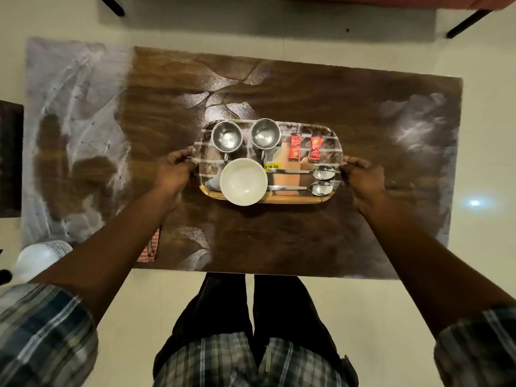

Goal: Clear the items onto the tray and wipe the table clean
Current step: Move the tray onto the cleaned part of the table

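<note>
Centre frame: my left hand [174, 170] and right hand [363, 177] grip the tray [339, 148] ends | two steel cups [226, 136], bowl [243, 181], spoons [303, 171], sachets [294, 146] aboard | bench [279, 241] beneath

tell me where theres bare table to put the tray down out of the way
Bare wood lies right of the tray, beyond the right hand, and along the far edge behind the cups. The near strip in front of the bowl is free too. The near left corner is crowded: a checked cloth and a white bottle.
</note>
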Demonstrator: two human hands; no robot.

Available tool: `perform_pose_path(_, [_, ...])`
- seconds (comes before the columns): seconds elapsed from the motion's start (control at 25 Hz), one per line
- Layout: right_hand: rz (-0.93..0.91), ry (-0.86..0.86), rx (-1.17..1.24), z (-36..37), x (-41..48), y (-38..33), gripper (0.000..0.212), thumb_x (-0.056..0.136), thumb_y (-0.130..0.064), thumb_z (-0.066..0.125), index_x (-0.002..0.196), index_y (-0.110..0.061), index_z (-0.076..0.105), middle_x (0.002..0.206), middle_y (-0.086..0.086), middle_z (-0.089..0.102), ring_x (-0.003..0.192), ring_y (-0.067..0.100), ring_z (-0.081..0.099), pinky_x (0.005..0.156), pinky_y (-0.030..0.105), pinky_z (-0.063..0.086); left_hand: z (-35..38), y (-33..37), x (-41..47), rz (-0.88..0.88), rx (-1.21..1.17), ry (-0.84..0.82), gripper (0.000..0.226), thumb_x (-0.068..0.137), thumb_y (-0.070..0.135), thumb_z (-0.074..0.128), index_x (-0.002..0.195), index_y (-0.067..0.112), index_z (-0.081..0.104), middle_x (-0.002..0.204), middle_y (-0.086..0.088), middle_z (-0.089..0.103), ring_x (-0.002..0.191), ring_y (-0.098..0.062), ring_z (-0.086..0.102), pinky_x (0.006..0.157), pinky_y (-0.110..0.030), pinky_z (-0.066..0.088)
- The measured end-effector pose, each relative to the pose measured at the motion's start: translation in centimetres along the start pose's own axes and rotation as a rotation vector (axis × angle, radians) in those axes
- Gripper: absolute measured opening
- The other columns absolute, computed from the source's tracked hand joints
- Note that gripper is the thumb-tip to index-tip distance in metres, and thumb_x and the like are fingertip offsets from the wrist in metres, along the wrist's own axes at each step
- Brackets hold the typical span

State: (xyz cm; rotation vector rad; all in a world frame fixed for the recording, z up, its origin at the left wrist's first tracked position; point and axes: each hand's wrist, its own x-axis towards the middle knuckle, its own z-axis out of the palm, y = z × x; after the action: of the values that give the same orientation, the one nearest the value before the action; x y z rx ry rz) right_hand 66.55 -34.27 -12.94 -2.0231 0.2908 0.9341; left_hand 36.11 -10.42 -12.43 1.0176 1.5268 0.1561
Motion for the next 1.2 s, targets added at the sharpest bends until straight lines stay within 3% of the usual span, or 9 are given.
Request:
perform_pose_path(0.2, [0.047,0.003,-0.001,1.7,2.8,2.0,0.025,0.102,0.004,0.064,0.126,0.006,0.069,0.092,0.005,0.074,0.077,0.012,0.071,0.068,0.022,0.063,1.1,-1.5,3.6,-0.035,0.003,0.029,0.04,0.103,-0.01,0.052,0.14,-0.003,0.063,0.132,-0.031,0.069,0.078,-0.023,0.067,0.085,-0.048,0.059])
perform_pose_path(0.4, [0.055,0.036,-0.026,2.5,4.3,2.6,0.026,0.102,0.002,0.064,0.127,0.003,0.071,0.112,0.016,0.076,0.099,0.024,0.074,0.092,0.04,0.064,1.4,-2.4,4.7,-0.055,0.03,0.027,0.037,0.104,-0.009,0.051,0.137,-0.002,0.066,0.117,-0.023,0.072,0.073,-0.019,0.071,0.068,-0.037,0.065])
perform_pose_path(0.52, [0.058,0.065,-0.042,2.7,4.7,2.9,0.024,0.102,0.001,0.066,0.124,-0.001,0.073,0.112,0.013,0.076,0.097,0.022,0.075,0.092,0.038,0.063,1.7,-2.8,5.0,-0.06,0.012,0.027,0.036,0.104,-0.011,0.05,0.136,-0.004,0.065,0.105,-0.018,0.074,0.075,-0.02,0.071,0.069,-0.037,0.065])
perform_pose_path(0.64, [0.066,0.085,-0.035,2.8,4.6,3.4,0.026,0.102,0.001,0.066,0.127,0.0,0.072,0.113,0.012,0.075,0.099,0.021,0.074,0.094,0.036,0.062,1.9,-2.9,5.1,-0.069,0.012,0.013,0.035,0.104,-0.01,0.049,0.135,-0.004,0.064,0.092,-0.007,0.072,0.063,-0.011,0.073,0.056,-0.028,0.064])
perform_pose_path(0.72, [0.075,0.087,-0.026,2.8,4.5,3.8,0.027,0.102,0.002,0.066,0.129,0.001,0.071,0.113,0.013,0.075,0.1,0.022,0.074,0.092,0.035,0.062,2.0,-3.3,5.2,-0.079,0.012,0.019,0.036,0.104,-0.011,0.049,0.135,-0.002,0.065,0.092,-0.006,0.071,0.061,-0.009,0.073,0.055,-0.027,0.064])
perform_pose_path(0.8, [0.075,0.091,-0.023,2.9,4.5,4.2,0.028,0.101,0.002,0.066,0.128,0.001,0.071,0.113,0.014,0.075,0.098,0.022,0.074,0.09,0.035,0.062,2.0,-3.7,5.4,-0.079,0.017,0.015,0.037,0.104,-0.011,0.048,0.137,-0.003,0.063,0.1,-0.012,0.073,0.073,-0.017,0.071,0.062,-0.03,0.065])
perform_pose_path(0.88, [0.074,0.104,-0.029,3.0,4.5,4.4,0.027,0.101,0.002,0.066,0.128,0.001,0.071,0.114,0.015,0.075,0.102,0.025,0.075,0.096,0.039,0.063,2.0,-4.1,5.6,-0.07,0.021,0.012,0.039,0.104,-0.012,0.048,0.138,-0.004,0.063,0.108,-0.017,0.072,0.078,-0.019,0.07,0.064,-0.032,0.065])
perform_pose_path(1.12, [0.062,0.108,-0.04,2.9,4.2,4.5,0.025,0.102,0.001,0.066,0.126,-0.002,0.072,0.12,0.017,0.076,0.107,0.027,0.075,0.1,0.042,0.062,1.9,-4.1,5.6,-0.019,0.075,0.017,0.036,0.1,-0.015,0.049,0.129,-0.003,0.067,0.09,-0.006,0.073,0.063,-0.009,0.074,0.059,-0.027,0.066])
perform_pose_path(1.2, [0.053,0.104,-0.046,2.9,3.9,4.5,0.027,0.101,0.0,0.066,0.127,-0.004,0.072,0.122,0.016,0.077,0.109,0.026,0.076,0.1,0.041,0.063,1.7,-4.0,5.4,-0.008,0.106,0.035,0.031,0.098,-0.014,0.054,0.124,-0.005,0.068,0.09,-0.009,0.074,0.067,-0.014,0.078,0.063,-0.031,0.068])
